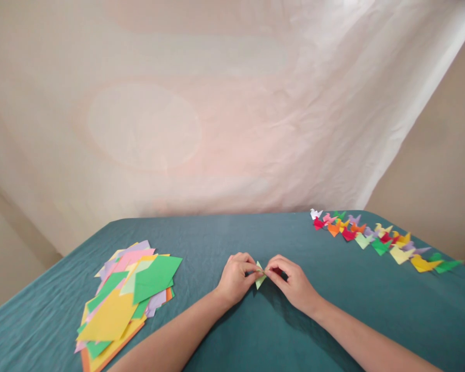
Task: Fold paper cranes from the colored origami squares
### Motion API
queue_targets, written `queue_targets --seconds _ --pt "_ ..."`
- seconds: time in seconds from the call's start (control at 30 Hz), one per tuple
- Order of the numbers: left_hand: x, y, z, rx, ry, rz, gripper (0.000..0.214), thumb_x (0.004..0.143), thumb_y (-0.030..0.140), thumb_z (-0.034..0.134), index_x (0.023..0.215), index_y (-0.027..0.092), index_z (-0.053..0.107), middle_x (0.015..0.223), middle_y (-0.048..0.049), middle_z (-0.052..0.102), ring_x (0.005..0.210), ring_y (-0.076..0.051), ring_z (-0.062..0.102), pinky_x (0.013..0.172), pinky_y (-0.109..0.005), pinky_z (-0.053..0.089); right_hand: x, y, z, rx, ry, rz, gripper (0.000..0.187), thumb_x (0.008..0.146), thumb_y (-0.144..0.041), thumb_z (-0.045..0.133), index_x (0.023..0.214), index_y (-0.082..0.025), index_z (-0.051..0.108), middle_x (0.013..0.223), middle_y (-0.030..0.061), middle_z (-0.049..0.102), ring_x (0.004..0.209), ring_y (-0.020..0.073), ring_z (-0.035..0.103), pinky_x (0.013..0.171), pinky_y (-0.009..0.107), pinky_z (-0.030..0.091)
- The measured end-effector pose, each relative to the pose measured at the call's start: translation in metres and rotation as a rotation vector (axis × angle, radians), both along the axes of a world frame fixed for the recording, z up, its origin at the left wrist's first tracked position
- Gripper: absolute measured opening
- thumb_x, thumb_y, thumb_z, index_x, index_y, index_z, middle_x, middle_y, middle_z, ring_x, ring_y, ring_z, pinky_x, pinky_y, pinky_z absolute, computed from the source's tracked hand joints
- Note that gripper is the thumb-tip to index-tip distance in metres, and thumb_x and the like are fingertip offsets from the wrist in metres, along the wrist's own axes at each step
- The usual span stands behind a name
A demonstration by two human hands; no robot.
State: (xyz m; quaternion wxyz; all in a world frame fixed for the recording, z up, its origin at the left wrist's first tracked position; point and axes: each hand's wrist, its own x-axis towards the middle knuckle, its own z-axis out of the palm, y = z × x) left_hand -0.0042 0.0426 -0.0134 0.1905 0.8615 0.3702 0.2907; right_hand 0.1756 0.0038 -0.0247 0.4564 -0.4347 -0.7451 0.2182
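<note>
A small piece of folded light-green paper point(260, 282) is held just above the table, near its middle. My left hand point(235, 279) pinches it from the left between thumb and fingers. From the right, my right hand point(290, 281) grips its edge with thumb and fingertip. The fingertips of both hands almost meet over the paper and hide part of its folds. Pointed tips of the paper show above and below the fingers.
A loose pile of coloured paper sheets point(112, 315) lies on the left of the teal-covered table point(217, 232). Several folded paper birds point(366, 240) stand in rows along the right side. A pale cloth point(232, 129) hangs behind the table.
</note>
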Motion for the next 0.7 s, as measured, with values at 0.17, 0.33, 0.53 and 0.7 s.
queue_targets --seconds 0.17,0.33,0.53,0.7 --pt "-0.0001 0.0017 -0.0017 -0.014 -0.043 0.003 0.011 0.08 0.026 0.061 0.076 0.025 0.072 0.079 -0.0002 0.062 0.08 -0.015 0.054 0.074 -0.027 0.035 0.0 0.0009 0.0003 -0.024 0.011 -0.016 0.011 0.085 -0.025 0.051 0.081 -0.019 0.059 0.08 0.002 0.057 0.071 0.014 0.054 0.067 0.025 0.043" --pt "-0.0016 0.0038 -0.003 -0.044 -0.094 0.003 0.012 0.081 0.027 0.06 0.079 0.026 0.072 0.078 -0.0002 0.061 0.078 -0.014 0.054 0.074 -0.026 0.036 0.0006 0.0005 0.0002 -0.065 0.009 -0.038 0.011 0.085 -0.025 0.051 0.081 -0.019 0.06 0.079 0.0017 0.058 0.067 0.0134 0.054 0.065 0.025 0.043" --pt "-0.0018 0.0032 -0.0027 -0.07 -0.101 0.008 0.013 0.081 0.028 0.059 0.079 0.025 0.072 0.078 -0.0006 0.06 0.078 -0.015 0.054 0.075 -0.026 0.037 0.0 0.0006 0.0013 -0.073 -0.014 -0.033 0.013 0.085 -0.024 0.05 0.079 -0.019 0.061 0.077 0.0021 0.059 0.067 0.0135 0.054 0.064 0.025 0.043" --pt "-0.0016 0.0028 -0.0011 -0.086 -0.106 -0.002 0.013 0.081 0.028 0.059 0.079 0.024 0.072 0.078 -0.0011 0.06 0.079 -0.015 0.054 0.076 -0.027 0.038 0.0005 0.0012 -0.0005 -0.045 -0.037 -0.032 0.013 0.085 -0.024 0.05 0.078 -0.019 0.06 0.077 0.0023 0.058 0.067 0.0139 0.054 0.063 0.026 0.044"
